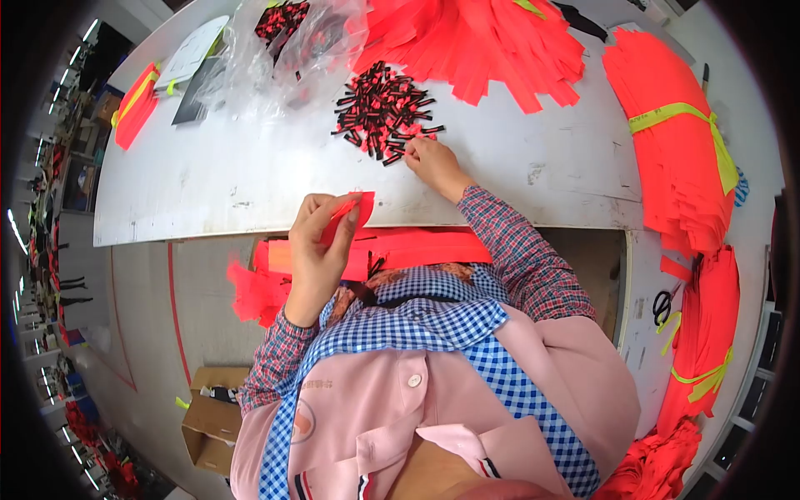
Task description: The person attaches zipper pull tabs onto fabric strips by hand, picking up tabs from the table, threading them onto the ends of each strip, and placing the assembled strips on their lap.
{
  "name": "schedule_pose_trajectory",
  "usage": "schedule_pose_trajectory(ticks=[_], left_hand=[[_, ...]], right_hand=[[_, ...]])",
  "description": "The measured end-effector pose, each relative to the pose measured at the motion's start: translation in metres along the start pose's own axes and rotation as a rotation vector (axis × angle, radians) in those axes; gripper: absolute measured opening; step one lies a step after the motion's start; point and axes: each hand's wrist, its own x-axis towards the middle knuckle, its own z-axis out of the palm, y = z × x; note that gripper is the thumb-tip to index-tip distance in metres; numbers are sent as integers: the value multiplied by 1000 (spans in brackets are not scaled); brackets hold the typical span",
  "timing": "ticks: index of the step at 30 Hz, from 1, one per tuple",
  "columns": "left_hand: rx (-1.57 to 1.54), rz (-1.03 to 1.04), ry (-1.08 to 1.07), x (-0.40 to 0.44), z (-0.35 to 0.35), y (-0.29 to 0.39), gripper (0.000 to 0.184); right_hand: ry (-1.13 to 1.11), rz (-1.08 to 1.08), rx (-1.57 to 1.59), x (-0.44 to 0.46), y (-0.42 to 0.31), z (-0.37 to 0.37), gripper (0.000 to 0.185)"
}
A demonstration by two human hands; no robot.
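Over at the surface's (187, 187) far left corner, white papers (197, 48) lie beside a dark sheet (193, 93), and here's a clear plastic bag (237, 71), crumpled along the far edge! Across to the far right, something black (581, 22). Past the near right corner, scissors (662, 308)! Down below the near edge, a cardboard box (210, 421), flaps open.

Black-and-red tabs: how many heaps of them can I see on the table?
2. One loose heap lies by the right hand; a smaller heap appears to be inside the clear plastic bag, farther back and left. The bag's folds may hide more.
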Motion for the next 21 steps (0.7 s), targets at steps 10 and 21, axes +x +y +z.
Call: schedule_pose_trajectory(ticks=[10, 21], left_hand=[[-134, 34, 60, 10, 15, -2, 19], [-146, 102, 52, 9, 18, 9, 21]], right_hand=[[-28, 160, 1778, -59, -92, -66, 14], [204, -295, 1023, -77, -136, -57, 18]])
